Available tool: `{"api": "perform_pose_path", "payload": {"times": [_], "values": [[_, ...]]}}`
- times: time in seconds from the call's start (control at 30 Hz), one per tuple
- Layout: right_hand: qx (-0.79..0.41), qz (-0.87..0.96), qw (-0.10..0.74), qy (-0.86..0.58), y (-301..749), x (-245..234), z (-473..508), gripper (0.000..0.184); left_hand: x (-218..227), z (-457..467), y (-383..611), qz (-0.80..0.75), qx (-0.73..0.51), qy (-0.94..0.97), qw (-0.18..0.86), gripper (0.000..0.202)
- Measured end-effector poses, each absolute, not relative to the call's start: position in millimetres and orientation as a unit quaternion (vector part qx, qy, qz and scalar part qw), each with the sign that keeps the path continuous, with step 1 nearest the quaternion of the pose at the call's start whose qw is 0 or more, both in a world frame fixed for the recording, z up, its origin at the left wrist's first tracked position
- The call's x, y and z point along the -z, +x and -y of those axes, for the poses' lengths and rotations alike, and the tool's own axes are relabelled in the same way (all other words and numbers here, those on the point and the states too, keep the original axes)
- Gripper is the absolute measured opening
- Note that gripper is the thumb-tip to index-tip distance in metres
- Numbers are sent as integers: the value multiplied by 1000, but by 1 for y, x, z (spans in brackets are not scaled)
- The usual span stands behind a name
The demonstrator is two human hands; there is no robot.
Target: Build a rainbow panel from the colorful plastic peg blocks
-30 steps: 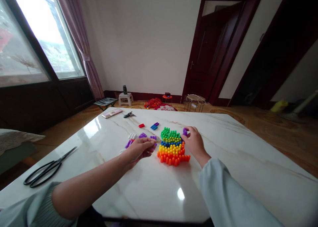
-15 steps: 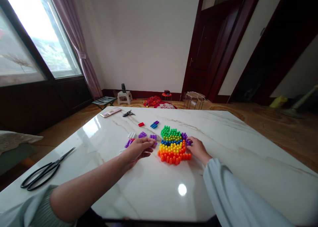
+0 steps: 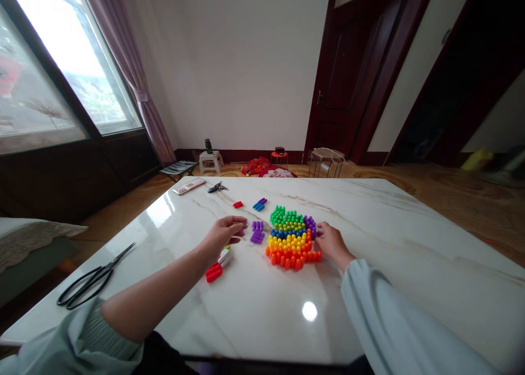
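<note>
A many-coloured shape of peg-like plastic beads [image 3: 289, 235] stands on the table, with green, olive, blue, yellow and orange rows and a purple cluster [image 3: 310, 226] on its right side. My right hand [image 3: 332, 244] grips the edge of that cluster with bent fingers. Left of the shape, my left hand [image 3: 223, 235] has thumb and fingers drawn together on purple beads [image 3: 245, 226], mostly hidden by the fingers. Two purple bead groups [image 3: 257, 236] lie between the hand and the shape. Red beads [image 3: 214, 272] and white beads [image 3: 225, 257] lie below my left hand.
Black-handled scissors [image 3: 96, 276] lie on the marble-patterned table [image 3: 262, 315] at left. Toward the far edge are a phone [image 3: 189, 186], a dark tool like small pliers [image 3: 217, 187], a red piece [image 3: 238, 204] and blue and purple pieces [image 3: 260, 204]. Stools stand beyond.
My left hand has drawn back left from the purple groups beside the shape, uncovering them and the red and white beads. My right hand stays at the purple cluster. The view has shifted slightly.
</note>
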State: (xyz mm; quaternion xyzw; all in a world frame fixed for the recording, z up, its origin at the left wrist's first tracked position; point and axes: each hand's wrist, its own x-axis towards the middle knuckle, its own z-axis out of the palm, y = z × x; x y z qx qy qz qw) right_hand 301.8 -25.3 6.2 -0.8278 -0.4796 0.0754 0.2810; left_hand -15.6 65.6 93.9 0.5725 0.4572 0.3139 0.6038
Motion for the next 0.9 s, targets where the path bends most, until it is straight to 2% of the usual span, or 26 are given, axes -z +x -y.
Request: {"api": "perform_pose_path", "payload": {"times": [0.17, 0.33, 0.43, 0.57, 0.9], "values": [[-22, 456, 279, -845, 301, -20, 30, 35, -71, -89, -27, -464, -285, 699, 464, 38], [17, 470, 351, -810, 292, -34, 28, 30, -46, -104, -32, -433, -194, 854, 212, 46], [20, 509, 384, -770, 280, -41, 26, 23, -39, -115, -25, -452, -123, 876, 117, 53], [31, 565, 408, -717, 263, -52, 25, 19, -38, -131, -14, -458, -70, 882, 80, 56], [8, 614, 408, -676, 241, -62, 26, 18, -43, -123, -13, -467, -84, 876, 85, 32]]}}
